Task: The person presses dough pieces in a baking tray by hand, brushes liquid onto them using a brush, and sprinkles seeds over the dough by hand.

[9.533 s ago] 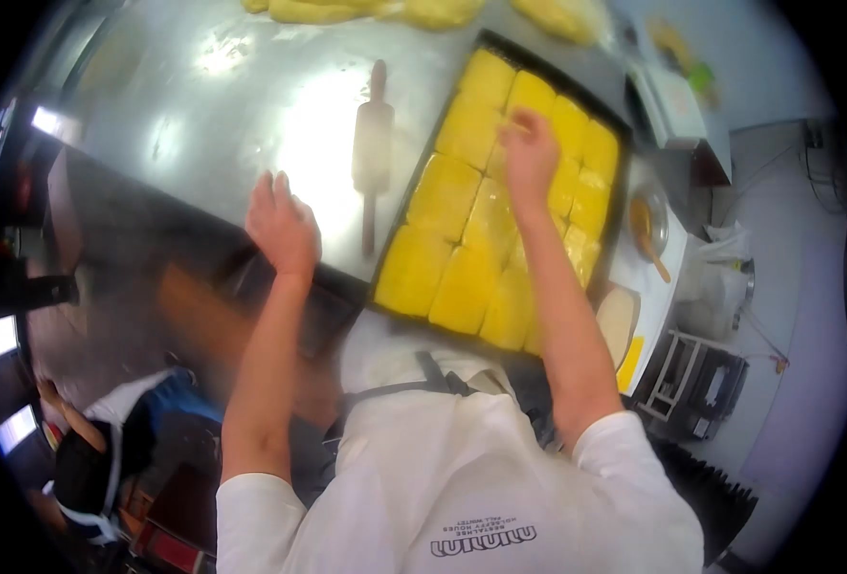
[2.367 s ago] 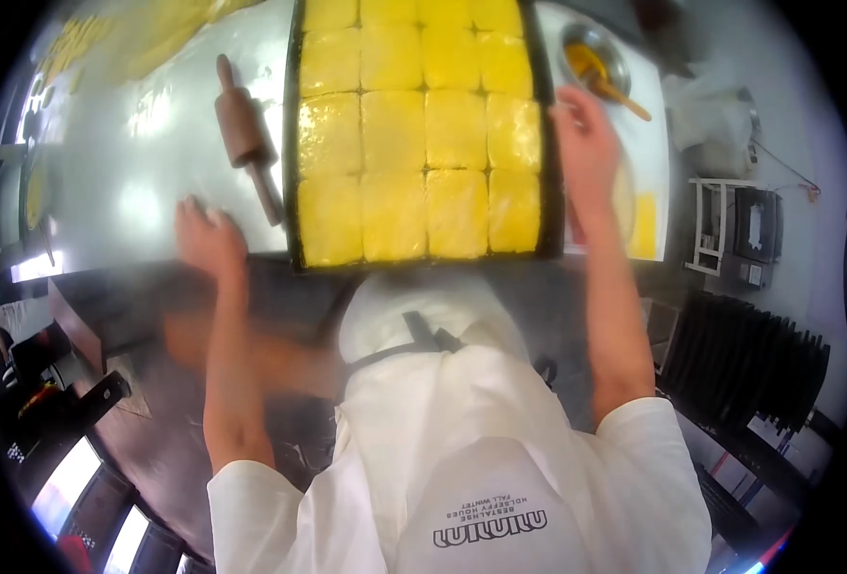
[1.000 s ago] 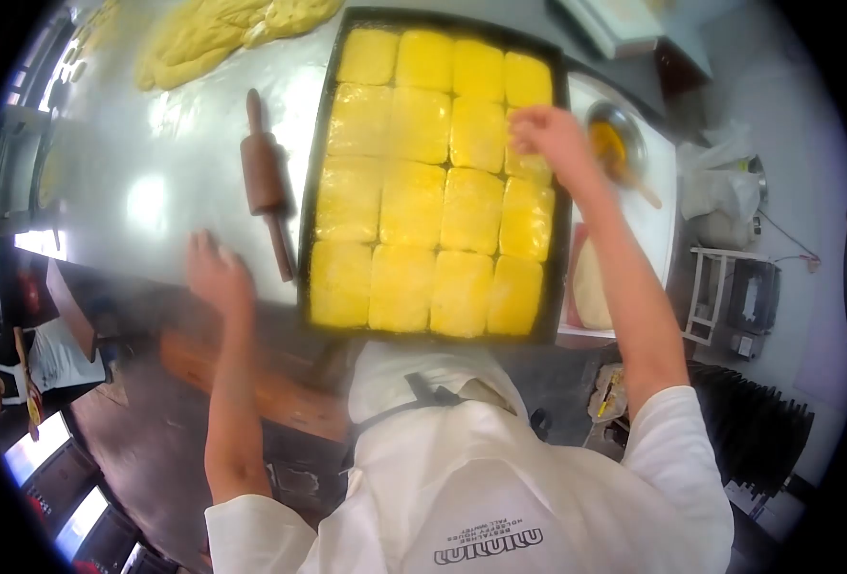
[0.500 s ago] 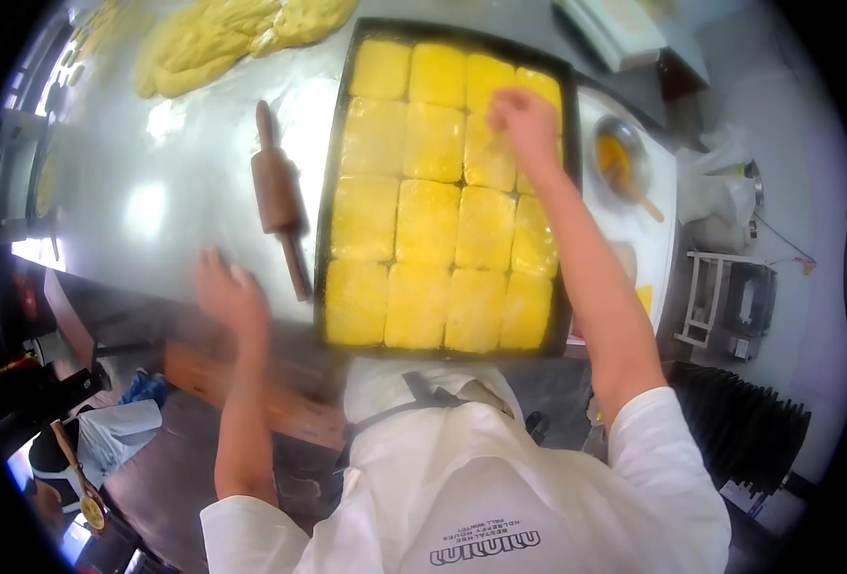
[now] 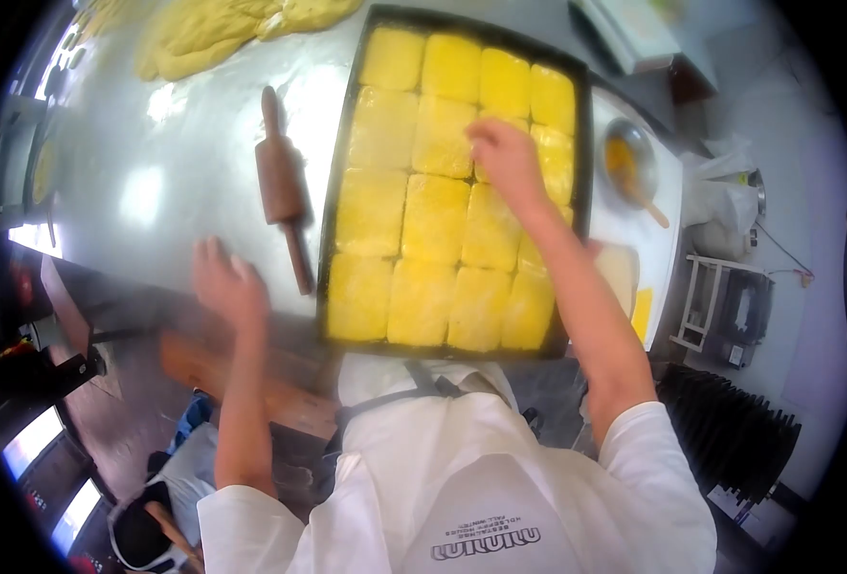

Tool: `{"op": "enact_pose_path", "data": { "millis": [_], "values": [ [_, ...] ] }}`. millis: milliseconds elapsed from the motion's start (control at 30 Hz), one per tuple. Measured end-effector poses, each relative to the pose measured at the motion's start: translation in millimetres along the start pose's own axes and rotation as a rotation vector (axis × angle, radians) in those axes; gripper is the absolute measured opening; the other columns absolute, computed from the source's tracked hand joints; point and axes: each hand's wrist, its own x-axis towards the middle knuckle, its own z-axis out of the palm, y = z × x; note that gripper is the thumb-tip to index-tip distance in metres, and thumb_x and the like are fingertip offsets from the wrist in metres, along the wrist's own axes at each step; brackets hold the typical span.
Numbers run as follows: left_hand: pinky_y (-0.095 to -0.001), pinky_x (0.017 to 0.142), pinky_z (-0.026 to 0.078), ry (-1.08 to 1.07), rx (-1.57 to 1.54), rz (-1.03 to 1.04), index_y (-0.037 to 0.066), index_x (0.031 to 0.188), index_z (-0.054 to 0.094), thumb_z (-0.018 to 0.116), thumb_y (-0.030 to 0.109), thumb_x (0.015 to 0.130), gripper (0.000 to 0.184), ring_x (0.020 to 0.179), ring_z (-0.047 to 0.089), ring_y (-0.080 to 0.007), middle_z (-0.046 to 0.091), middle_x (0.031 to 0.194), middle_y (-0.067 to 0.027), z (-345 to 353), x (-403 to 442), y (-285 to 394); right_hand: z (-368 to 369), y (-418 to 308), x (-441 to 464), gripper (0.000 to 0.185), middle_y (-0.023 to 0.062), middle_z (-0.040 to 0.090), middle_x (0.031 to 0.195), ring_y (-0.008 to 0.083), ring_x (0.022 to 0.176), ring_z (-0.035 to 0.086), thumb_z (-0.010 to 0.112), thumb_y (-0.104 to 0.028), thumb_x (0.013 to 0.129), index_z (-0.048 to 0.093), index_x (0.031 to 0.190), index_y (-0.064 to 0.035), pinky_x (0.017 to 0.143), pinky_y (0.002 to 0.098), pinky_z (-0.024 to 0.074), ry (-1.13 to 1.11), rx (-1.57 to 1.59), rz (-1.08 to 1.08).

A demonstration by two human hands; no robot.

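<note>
A dark baking tray [image 5: 584,124] holds rows of flat, shiny yellow dough pieces [image 5: 435,218], set close together. My right hand [image 5: 508,158] is over the upper middle of these pieces, its fingers drawn together in a pinch. What the fingers hold, if anything, is too small to make out. To the left, my left hand [image 5: 230,287] is at the front edge of the metal table, with fingers apart and nothing in it. A wooden rolling pin [image 5: 280,182] lies between my left hand and the tray.
A large mass of yellow dough [image 5: 213,38] lies at the back left of the metal table [image 5: 194,143]. Right of the tray, a metal bowl [image 5: 646,153] holds something orange-yellow and a wooden-handled tool. A white box [image 5: 629,33] stands at the back right.
My right hand has moved left and slightly nearer over the dough pieces. My left hand stays by the table edge. The whole view has shifted a little.
</note>
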Motion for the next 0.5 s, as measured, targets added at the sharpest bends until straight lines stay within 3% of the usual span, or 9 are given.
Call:
{"op": "enact_pose_path", "data": {
  "millis": [67,167,233,400,500],
  "values": [
    [-0.0533,0.115,0.035,-0.007,-0.016,0.012,0.001,0.14,0.057,0.059,0.01,0.089,0.051,0.137,0.048,-0.0434,0.051,0.15,-0.0246,0.5,2.9,1.0,-0.8,6.1,-1.5,0.017,0.0089,0.075,0.093,0.0166,0.079,0.071,0.061,-0.007,0.096,0.072,0.107,0.0007,0.077,0.0295,0.0551,-0.194,-0.106,-0.036],
    [-0.0524,0.116,0.034,-0.029,-0.022,-0.027,0.003,0.142,0.056,0.058,0.011,0.091,0.051,0.139,0.046,-0.0413,0.05,0.152,-0.0217,-1.2,0.5,3.7,-18.7,-35.1,8.4,0.016,0.0071,0.075,0.094,0.0149,0.081,0.073,0.062,-0.006,0.098,0.073,0.108,-0.0008,0.077,0.0273,0.0571,-0.024,0.068,-0.012],
    [-0.0509,0.116,0.032,-0.034,-0.012,-0.027,0.008,0.145,0.054,0.054,0.016,0.096,0.05,0.142,0.043,-0.0366,0.048,0.155,-0.0154,4.7,-0.7,-5.8,-45.7,-67.6,23.9,0.015,0.0053,0.075,0.094,0.0139,0.083,0.073,0.064,-0.004,0.098,0.073,0.108,-0.0012,0.079,0.0258,0.0584,0.064,0.236,-0.182],
    [-0.0509,0.116,0.03,-0.065,-0.005,-0.041,0.008,0.146,0.053,0.053,0.016,0.096,0.051,0.144,0.041,-0.0361,0.046,0.156,-0.015,6.1,-0.3,-6.2,-88.0,-143.2,40.6,0.016,0.0071,0.076,0.098,0.0139,0.084,0.073,0.067,-0.001,0.095,0.072,0.109,0.0003,0.08,0.0264,0.0577,0.359,0.264,-0.599],
    [-0.0515,0.116,0.029,-0.07,-0.008,-0.044,0.008,0.146,0.053,0.053,0.016,0.096,0.051,0.144,0.041,-0.036,0.046,0.156,-0.0148,5.1,0.2,-6.2,-47.0,-74.8,84.6,0.018,0.0087,0.076,0.1,0.0165,0.086,0.073,0.064,0.0,0.094,0.072,0.111,0.0002,0.084,0.0275,0.0563,0.403,0.135,-0.56]
  ]
}}
